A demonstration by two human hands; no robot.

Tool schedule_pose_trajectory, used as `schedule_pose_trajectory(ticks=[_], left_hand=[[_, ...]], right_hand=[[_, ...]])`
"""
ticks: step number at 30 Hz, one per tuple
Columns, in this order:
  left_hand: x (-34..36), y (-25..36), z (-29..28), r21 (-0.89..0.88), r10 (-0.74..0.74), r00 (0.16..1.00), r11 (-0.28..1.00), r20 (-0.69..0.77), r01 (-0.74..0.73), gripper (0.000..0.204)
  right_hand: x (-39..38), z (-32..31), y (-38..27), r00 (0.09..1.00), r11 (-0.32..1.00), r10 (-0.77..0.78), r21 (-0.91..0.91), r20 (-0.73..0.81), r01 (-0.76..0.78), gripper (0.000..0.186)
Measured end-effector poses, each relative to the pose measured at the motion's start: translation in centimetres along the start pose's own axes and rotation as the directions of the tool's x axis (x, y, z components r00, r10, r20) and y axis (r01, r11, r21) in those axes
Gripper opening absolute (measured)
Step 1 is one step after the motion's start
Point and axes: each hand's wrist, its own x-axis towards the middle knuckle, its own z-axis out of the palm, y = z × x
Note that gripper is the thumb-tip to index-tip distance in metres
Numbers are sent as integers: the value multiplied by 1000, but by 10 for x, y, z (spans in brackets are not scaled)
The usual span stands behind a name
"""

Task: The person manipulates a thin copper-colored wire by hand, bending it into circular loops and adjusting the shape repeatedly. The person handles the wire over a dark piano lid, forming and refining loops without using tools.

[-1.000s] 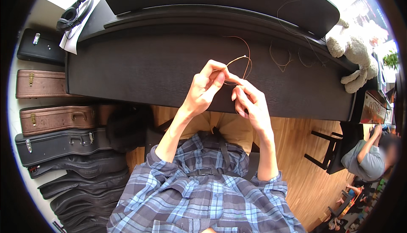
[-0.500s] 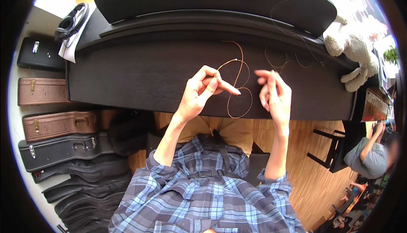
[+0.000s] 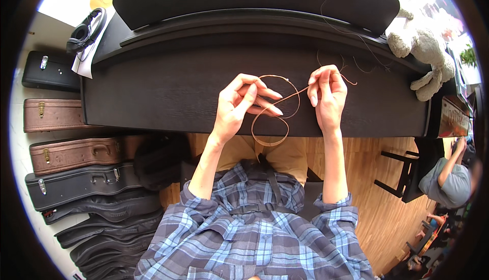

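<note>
A copper-coloured guitar string (image 3: pixel 291 96) runs between my two hands above a black wooden surface. Loose loops of it hang near my left hand (image 3: pixel 235 108), whose thumb and index finger pinch one loop while the other fingers stay extended. My right hand (image 3: pixel 328 96) is closed round the string close to one end, and a short tail sticks out beyond its fingers to the right. Between the hands the string is drawn fairly straight.
Thin loose strings (image 3: pixel 356 35) lie beyond my right hand. A grey plush toy (image 3: pixel 425 50) sits at the right end, and headphones (image 3: pixel 85 31) lie at the far left. Instrument cases (image 3: pixel 76 155) line the left side. A person (image 3: pixel 444 178) is at the right.
My right hand, formerly apart from the string, now grips it near its end. The string's loops have shifted and a length is drawn rightward. My left hand keeps its pinch.
</note>
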Motion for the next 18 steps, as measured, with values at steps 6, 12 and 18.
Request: schedule_pose_trajectory(ticks=[6, 12, 18], left_hand=[[-4, 9, -11, 139, 63, 993, 989, -105, -48, 31], [-9, 16, -35, 150, 120, 972, 985, -204, -91, 31], [-14, 14, -38, 153, 129, 972, 983, -198, -100, 30]], right_hand=[[-1, -12, 1, 992, 954, -7, 298, -129, 45, 30], [-2, -27, -2, 997, 711, -47, 699, -61, 76, 30], [1, -34, -9, 995, 644, -62, 758, -81, 102, 28]])
